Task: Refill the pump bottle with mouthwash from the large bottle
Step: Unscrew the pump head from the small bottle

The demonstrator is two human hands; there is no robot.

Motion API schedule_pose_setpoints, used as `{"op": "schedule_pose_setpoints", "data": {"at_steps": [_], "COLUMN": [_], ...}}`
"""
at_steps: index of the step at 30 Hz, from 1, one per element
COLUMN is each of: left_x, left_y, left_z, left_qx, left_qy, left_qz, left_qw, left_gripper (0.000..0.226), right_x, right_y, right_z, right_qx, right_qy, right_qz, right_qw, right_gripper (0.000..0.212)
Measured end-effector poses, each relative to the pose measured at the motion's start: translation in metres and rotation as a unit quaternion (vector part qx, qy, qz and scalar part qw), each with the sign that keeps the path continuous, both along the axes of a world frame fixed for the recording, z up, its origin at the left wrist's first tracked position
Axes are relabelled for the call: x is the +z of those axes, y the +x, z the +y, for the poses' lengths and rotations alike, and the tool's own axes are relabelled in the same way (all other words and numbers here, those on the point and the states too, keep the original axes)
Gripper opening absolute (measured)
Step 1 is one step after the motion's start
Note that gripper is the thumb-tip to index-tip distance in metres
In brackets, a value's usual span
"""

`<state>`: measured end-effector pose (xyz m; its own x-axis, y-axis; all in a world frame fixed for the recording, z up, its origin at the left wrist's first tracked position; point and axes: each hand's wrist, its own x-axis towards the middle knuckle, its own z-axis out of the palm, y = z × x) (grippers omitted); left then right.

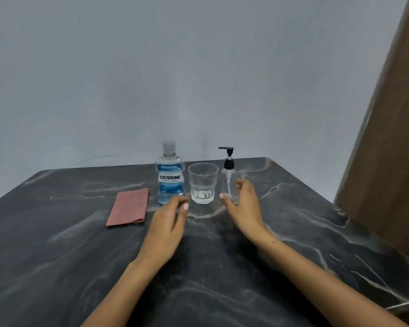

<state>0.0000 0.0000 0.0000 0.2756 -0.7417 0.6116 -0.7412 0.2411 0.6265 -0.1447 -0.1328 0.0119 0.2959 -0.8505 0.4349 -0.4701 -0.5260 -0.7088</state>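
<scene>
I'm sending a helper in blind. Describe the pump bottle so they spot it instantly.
On the dark marbled table, three containers stand in a row near the far edge. The pump bottle is the rightmost, beside the glass tumbler, by the right hand. It alone is slim, clear, with a black pump head.

table [80, 267]: dark grey marble, pale and tan veins
cloth [129, 207]: dusty pink, plain
large bottle [169, 175]: clear, pale liquid, blue-and-white label, clear ribbed cap
glass [202, 182]: clear, faceted base
pump bottle [228, 178]: clear body, black pump, white tube
wall [175, 67]: flat grey
</scene>
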Motion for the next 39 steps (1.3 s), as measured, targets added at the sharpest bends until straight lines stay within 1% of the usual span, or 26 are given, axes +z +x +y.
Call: {"op": "schedule_pose_setpoints", "data": {"at_steps": [2, 4, 8, 14, 17, 20, 22, 24, 27, 29, 31, 34, 37, 39], "left_x": [0.003, 0.002, 0.001, 0.000, 0.002, 0.007, 0.011, 0.015, 0.022, 0.025, 0.027, 0.027, 0.029, 0.029], "left_y": [-0.002, -0.003, 0.002, 0.004, 0.003, 0.001, 0.000, 0.001, 0.004, 0.005, 0.007, 0.010, 0.011, 0.012], "left_z": [0.000, 0.001, 0.002, 0.005, 0.007, 0.009, 0.010, 0.012, 0.012, 0.015, 0.019, 0.022, 0.021, 0.019], "left_qx": [0.006, 0.006, 0.007, 0.018, 0.020, 0.015, 0.006, -0.015, -0.091, -0.131, -0.153, -0.140, -0.122, -0.114], "left_qy": [0.011, 0.010, -0.001, -0.003, -0.007, -0.013, -0.021, -0.022, -0.026, -0.021, -0.010, -0.012, -0.021, -0.023], "left_qz": [0.001, -0.003, 0.023, 0.025, 0.027, 0.052, 0.102, 0.162, 0.253, 0.296, 0.317, 0.342, 0.390, 0.416], "left_qw": [1.000, 1.000, 1.000, 1.000, 0.999, 0.998, 0.995, 0.986, 0.963, 0.946, 0.936, 0.929, 0.913, 0.902], "left_gripper": [0.035, 0.036, 0.022, 0.020, 0.019, 0.022, 0.032, 0.042, 0.041, 0.035, 0.030, 0.032, 0.036, 0.033], "right_x": [0.004, 0.007, 0.006, 0.004, 0.006, 0.008, 0.012, 0.017, 0.020, 0.022, 0.023, 0.025, 0.025, 0.024], "right_y": [0.006, 0.015, 0.028, 0.033, 0.024, 0.014, 0.009, 0.008, 0.012, 0.016, 0.018, 0.017, 0.017, 0.017], "right_z": [-0.008, -0.015, -0.028, -0.035, -0.027, -0.005, 0.016, 0.034, 0.049, 0.056, 0.060, 0.060, 0.059, 0.059], "right_qx": [-0.038, -0.062, -0.075, -0.086, -0.071, -0.008, 0.076, 0.180, 0.313, 0.370, 0.395, 0.410, 0.430, 0.453], "right_qy": [0.004, 0.011, 0.037, 0.029, 0.039, 0.029, 0.037, 0.065, 0.130, 0.188, 0.222, 0.245, 0.246, 0.243], "right_qz": [-0.011, -0.023, -0.061, -0.056, -0.064, -0.109, -0.156, -0.183, -0.161, -0.138, -0.119, -0.111, -0.099, -0.085], "right_qw": [0.999, 0.998, 0.995, 0.994, 0.995, 0.994, 0.984, 0.964, 0.927, 0.899, 0.884, 0.872, 0.863, 0.854], "right_gripper": [0.063, 0.065, 0.061, 0.051, 0.048, 0.047, 0.044, 0.040, 0.033, 0.033, 0.036, 0.036, 0.030, 0.032]}}
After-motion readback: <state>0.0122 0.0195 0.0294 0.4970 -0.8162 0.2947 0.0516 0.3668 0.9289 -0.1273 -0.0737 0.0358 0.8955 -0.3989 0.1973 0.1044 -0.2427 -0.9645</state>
